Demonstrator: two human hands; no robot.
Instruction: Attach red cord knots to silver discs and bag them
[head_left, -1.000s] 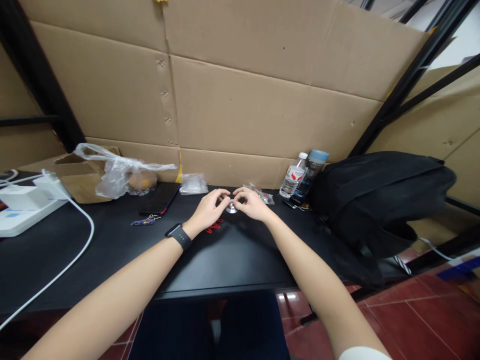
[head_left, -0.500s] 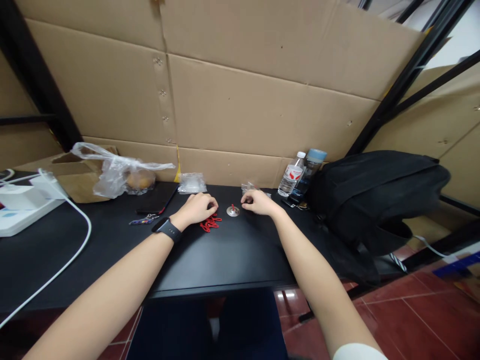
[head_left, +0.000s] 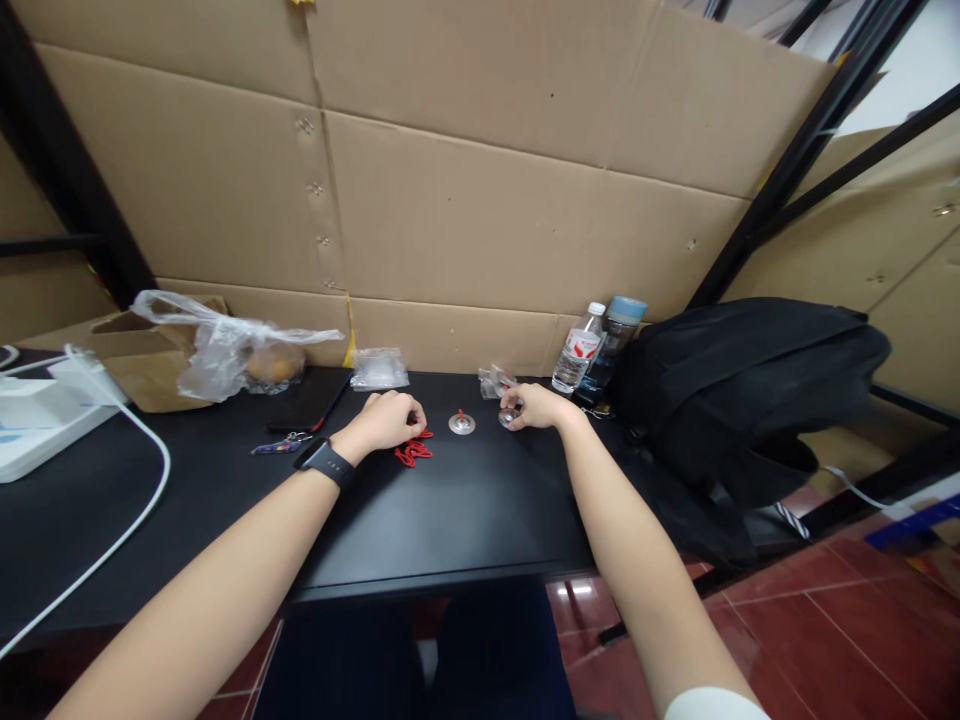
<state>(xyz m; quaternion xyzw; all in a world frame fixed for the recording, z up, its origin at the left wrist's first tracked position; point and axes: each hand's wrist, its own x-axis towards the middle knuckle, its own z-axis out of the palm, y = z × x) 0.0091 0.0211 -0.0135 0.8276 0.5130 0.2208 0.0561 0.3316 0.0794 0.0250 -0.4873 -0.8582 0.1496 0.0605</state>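
My left hand (head_left: 388, 418), with a dark watch (head_left: 324, 460) on its wrist, is closed at the edge of a loose bundle of red cord (head_left: 415, 452) on the black table. Its fingertips pinch part of the cord. Between the hands a small round metal cymbal (head_left: 462, 425) lies flat, a short red tuft at its raised middle. My right hand (head_left: 537, 405) is to the right, thumb and fingers closed on a second small shiny cymbal (head_left: 508, 418), which is partly covered by the fingers.
Behind the right hand lies a small clear packet (head_left: 495, 381); another flat clear packet (head_left: 379, 369) is further left. A water bottle (head_left: 577, 350), a blue-lidded bottle (head_left: 615, 340) and a black backpack (head_left: 750, 390) stand right. Left are a keychain (head_left: 281, 445), plastic bag (head_left: 217, 350) and white cable (head_left: 161, 490).
My right hand has shifted slightly right and its fingers now hold the second cymbal, which did not show before. My left hand stays at the red cord. The view has turned slightly.
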